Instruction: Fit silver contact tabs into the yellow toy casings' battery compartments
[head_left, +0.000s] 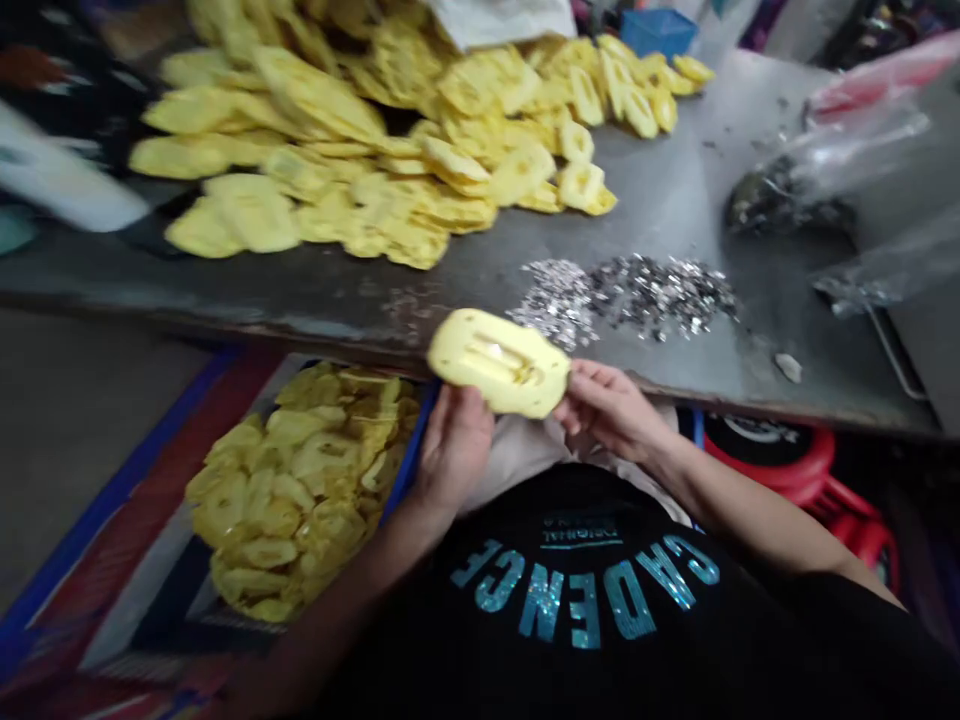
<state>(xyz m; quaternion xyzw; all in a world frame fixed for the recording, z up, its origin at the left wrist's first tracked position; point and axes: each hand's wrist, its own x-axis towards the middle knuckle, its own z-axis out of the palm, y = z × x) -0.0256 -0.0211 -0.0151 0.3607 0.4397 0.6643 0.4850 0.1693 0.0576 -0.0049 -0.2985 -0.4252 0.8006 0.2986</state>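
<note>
The person wears a black short-sleeved T-shirt (pixel 577 620) with the word CADENCE in glittery teal letters (pixel 585 595) across the front and a smaller line of teal print (pixel 581 530) beneath it. A pale beige cloth (pixel 517 465) shows at the near edge of the table. The left hand (pixel 450 450) and right hand (pixel 611 410) are bare.

The left hand (pixel 450 450) and right hand (pixel 611 405) grip a pale yellow moulded piece (pixel 499 362) at the near edge of a grey metal table (pixel 675 200). More yellow pieces (pixel 360 130) heap toward its far edge, beyond silver flakes (pixel 622 297); a blue-rimmed tray (pixel 411 450) of them sits below, left.
</note>
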